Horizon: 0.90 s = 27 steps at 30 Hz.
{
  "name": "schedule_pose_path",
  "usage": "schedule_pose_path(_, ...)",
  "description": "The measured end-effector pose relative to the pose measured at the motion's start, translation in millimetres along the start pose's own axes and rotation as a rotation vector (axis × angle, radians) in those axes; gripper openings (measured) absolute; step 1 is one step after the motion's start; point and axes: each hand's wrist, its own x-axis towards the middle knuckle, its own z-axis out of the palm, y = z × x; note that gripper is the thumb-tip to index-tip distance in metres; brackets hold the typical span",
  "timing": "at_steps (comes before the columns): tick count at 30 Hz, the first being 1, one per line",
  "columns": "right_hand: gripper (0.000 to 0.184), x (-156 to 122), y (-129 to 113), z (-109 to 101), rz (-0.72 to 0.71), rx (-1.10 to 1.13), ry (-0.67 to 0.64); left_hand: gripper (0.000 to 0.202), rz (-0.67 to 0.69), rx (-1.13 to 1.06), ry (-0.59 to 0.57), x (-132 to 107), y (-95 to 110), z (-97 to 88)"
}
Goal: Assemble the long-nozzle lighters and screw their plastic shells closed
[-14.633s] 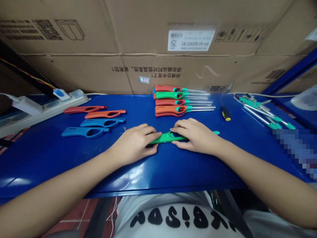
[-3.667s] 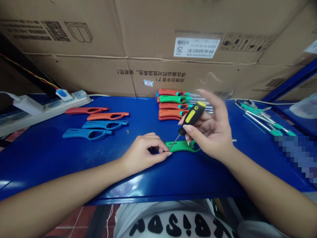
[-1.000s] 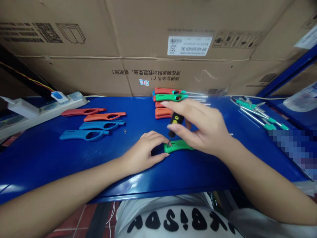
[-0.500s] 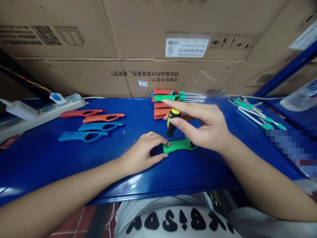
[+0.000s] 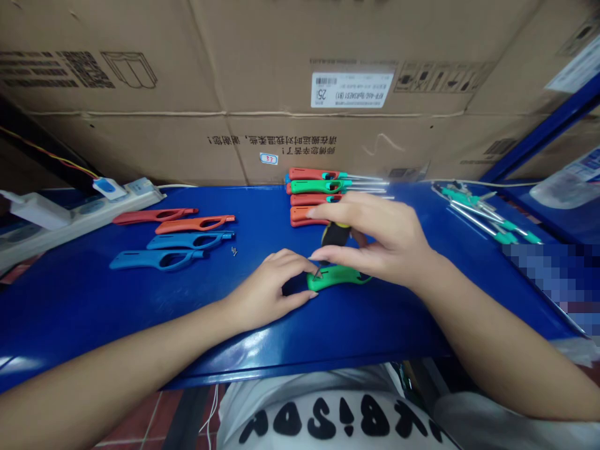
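Observation:
A green lighter handle [image 5: 335,277] lies on the blue table [image 5: 140,300] in front of me. My left hand [image 5: 268,289] rests at its left end, fingers curled and pinching that end. My right hand [image 5: 379,240] is closed round a black and yellow screwdriver [image 5: 334,235], held nearly upright with its tip on the left end of the green handle. Most of the screwdriver's grip is hidden under my fingers.
Red, orange and blue handle shells [image 5: 178,232] lie at the left with small screws [image 5: 234,251] beside them. Several assembled lighters [image 5: 319,187] are stacked at the back. Metal-tube parts [image 5: 487,219] lie at the right. A power strip [image 5: 79,209] sits far left; cardboard boxes [image 5: 300,94] stand behind.
My right hand has turned over the screwdriver, its fingers now covering more of the grip. The left hand and the green handle have stayed put.

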Motion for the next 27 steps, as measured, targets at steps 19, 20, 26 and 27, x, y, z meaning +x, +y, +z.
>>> schedule_pose_path(19,0.033,-2.9,-3.6,2.6,0.027,-0.064,0.012,0.023,0.011,0.038,-0.029,0.0,1.1,-1.2)
schedule_pose_path(20,0.032,-3.0,-3.6,2.5,0.02,-0.106,0.042,0.022,0.011,0.037,-0.028,0.1,0.9,-1.1)
schedule_pose_path(26,0.044,-3.3,-3.3,1.9,0.105,0.115,-0.062,0.023,0.004,0.021,-0.024,0.4,0.7,-1.2)
schedule_pose_path(27,0.041,-3.4,-2.7,2.3,0.104,0.109,-0.054,0.023,0.004,0.023,-0.024,0.4,0.6,-1.2)
